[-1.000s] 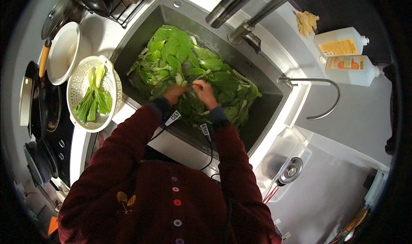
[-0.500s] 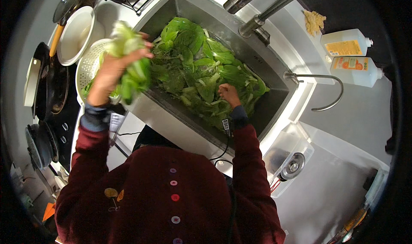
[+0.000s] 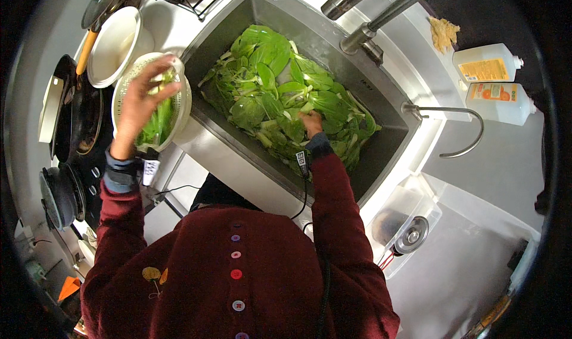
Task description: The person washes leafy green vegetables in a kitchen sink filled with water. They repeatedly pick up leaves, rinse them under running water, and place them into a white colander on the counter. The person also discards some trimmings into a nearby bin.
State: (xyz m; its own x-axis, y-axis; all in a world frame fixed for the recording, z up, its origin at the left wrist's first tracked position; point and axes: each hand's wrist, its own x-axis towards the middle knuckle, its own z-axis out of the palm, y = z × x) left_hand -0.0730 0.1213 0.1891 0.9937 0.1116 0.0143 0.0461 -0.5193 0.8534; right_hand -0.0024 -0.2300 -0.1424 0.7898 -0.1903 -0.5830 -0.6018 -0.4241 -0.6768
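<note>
My left hand (image 3: 143, 100), a little blurred, is over the white colander (image 3: 121, 90) with its fingers apart and nothing gripped. Leafy greens (image 3: 161, 121) lie in the colander, partly hidden under that hand. In the grey sink (image 3: 381, 151), a large heap of green leaves with pale stalks (image 3: 268, 59), like bok choy, spreads over most of the basin. My right hand (image 3: 311, 123) reaches into the near side of this heap. Its fingers are curled in around a pale-stalked leafy green, and the fingertips are partly hidden among the leaves.
A white bowl (image 3: 113, 47) and dark pans (image 3: 86, 121) stand left of the colander. The faucet (image 3: 357, 41) and a thin curved spout (image 3: 471, 109) rise beyond the sink. Two clear bottles (image 3: 485, 65) lie at the right, near a yellowish cloth (image 3: 444, 34). A lidded clear container (image 3: 393, 226) sits below.
My left hand has lowered its bunch of greens into the colander and let go. My right hand has shifted slightly left among the leaves, its fingers still curled.
</note>
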